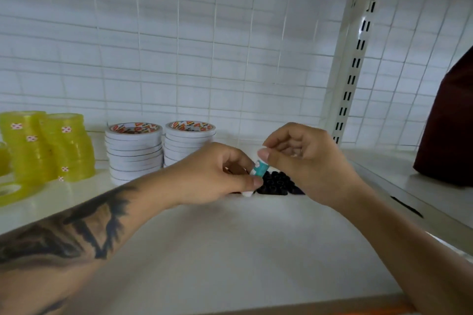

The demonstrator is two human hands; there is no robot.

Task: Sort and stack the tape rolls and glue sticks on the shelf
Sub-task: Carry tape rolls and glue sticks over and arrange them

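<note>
A small glue stick (260, 168) with a teal and white label sits tilted between both hands. My right hand (304, 158) pinches its upper end with thumb and forefinger. My left hand (217, 174) is closed around its lower end, where a white base (247, 194) shows under the fingers. Just below the hands a cluster of upright glue sticks with black caps (276, 184) stands on the white shelf (230, 250). Two stacks of white double-sided tape rolls (134, 153) (188, 140) stand behind my left hand. Yellow clear tape stacks (48, 146) are at far left.
A loose yellow tape roll (10, 193) lies flat at the left edge. A white wire grid (204, 46) backs the shelf, and a slotted upright post (350, 77) stands at right. A dark maroon object (450, 123) sits on the neighbouring shelf at far right.
</note>
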